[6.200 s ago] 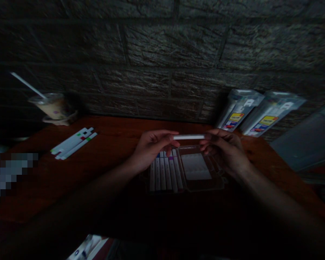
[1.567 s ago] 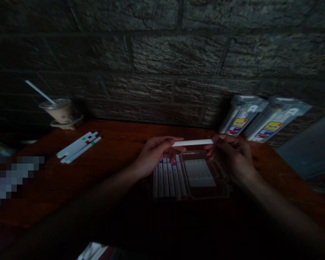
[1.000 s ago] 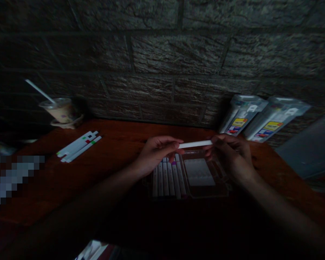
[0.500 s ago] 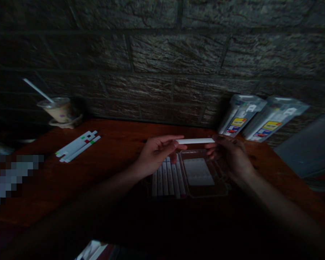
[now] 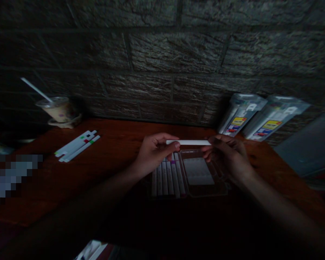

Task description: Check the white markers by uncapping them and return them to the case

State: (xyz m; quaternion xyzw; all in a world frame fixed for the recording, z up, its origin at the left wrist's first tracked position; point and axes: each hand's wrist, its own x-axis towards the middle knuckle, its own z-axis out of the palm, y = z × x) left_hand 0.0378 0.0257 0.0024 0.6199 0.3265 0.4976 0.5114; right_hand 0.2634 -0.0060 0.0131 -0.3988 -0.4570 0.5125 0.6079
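A white marker [image 5: 193, 142] lies level between my two hands, above an open clear plastic case. My left hand [image 5: 155, 153] pinches its left end between thumb and fingers. Its right end is in the closed fingers of my right hand [image 5: 229, 153], which hide that tip. Below, the case [image 5: 206, 195] has several white markers [image 5: 168, 178] side by side in its left half, one with a purple band. A white card or insert [image 5: 197, 171] shows in its right half. My left fingers cover the upper ends of some markers.
On the wooden table [image 5: 119, 137], several loose markers [image 5: 76, 146] lie at the left, with red, green and black marks. Behind them a drink cup [image 5: 59, 110] with a straw sits in a holder. Two clear marker cases [image 5: 234, 115] stand at the right by the stone wall [image 5: 154, 54].
Both hands keep hold of the marker throughout. It has shifted slightly and levelled out, and more of its left end now shows past my left thumb.
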